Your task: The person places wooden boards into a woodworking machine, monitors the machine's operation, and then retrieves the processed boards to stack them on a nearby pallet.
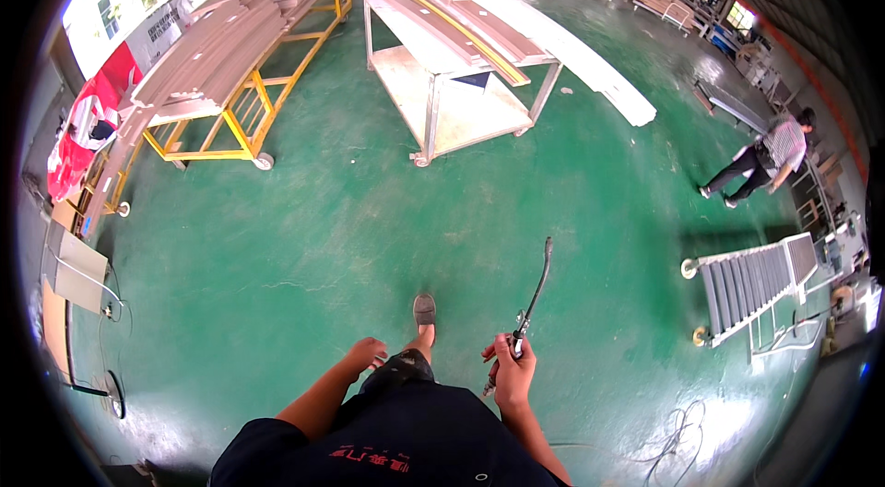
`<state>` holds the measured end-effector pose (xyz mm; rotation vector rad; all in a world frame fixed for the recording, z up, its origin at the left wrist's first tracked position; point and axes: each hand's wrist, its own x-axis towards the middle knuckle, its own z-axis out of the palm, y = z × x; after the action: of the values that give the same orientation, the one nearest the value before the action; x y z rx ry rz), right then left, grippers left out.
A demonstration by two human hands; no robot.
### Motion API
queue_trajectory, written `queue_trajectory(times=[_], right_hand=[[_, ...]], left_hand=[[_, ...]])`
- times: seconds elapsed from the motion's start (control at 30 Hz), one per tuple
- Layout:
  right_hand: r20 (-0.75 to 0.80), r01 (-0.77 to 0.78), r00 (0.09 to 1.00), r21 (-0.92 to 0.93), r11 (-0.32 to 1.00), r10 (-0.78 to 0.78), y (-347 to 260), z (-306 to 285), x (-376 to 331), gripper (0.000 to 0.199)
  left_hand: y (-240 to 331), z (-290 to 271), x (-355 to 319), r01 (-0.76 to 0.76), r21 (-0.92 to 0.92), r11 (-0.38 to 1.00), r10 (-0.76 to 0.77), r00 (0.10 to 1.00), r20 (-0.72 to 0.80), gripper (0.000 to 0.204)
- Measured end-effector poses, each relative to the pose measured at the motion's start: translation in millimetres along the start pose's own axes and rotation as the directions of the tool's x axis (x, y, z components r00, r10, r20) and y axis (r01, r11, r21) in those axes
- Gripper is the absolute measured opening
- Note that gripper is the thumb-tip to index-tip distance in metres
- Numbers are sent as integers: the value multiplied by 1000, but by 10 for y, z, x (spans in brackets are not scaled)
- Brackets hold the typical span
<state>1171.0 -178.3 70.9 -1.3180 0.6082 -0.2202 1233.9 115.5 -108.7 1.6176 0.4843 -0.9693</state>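
An air blow gun (519, 336) with a long, dark, slightly bent nozzle is gripped in my right hand (513, 372). Its nozzle points forward, away from me, and part of its body is hidden by my fingers. My left hand (368, 355) hangs by my thigh with loosely bent fingers, a little apart, and I see nothing in it. One foot in a brown shoe (424, 309) is out in front of me on the green floor (369, 238).
Ahead stands a wheeled metal cart (431, 118) bearing long boards (461, 26). To its left, a yellow-framed trolley (249, 132) carries brown panels (207, 54). A roller conveyor (747, 289) and a walking person (770, 151) are at right. A thin hose (678, 445) lies looped behind right.
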Motion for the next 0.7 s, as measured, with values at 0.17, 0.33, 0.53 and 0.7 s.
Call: queue_trajectory(times=[0.17, 0.33, 0.53, 0.7], right_hand=[[2, 72, 997, -28, 997, -72, -528, 446, 1282, 15], [5, 176, 984, 59, 983, -177, -1241, 909, 2335, 15], [13, 139, 990, 123, 983, -142, -1321, 1298, 3607, 16], [58, 144, 986, 146, 979, -154, -1613, 1575, 4958, 15]], left_hand=[[1135, -112, 1079, -148, -81, 986, 152, 988, 35, 33], [3019, 83, 1657, -257, -56, 965, 260, 964, 60, 31], [4796, 194, 2303, -363, -203, 909, 396, 905, 155, 29], [5751, 44, 3108, -365, -300, 881, 394, 919, 38, 31]])
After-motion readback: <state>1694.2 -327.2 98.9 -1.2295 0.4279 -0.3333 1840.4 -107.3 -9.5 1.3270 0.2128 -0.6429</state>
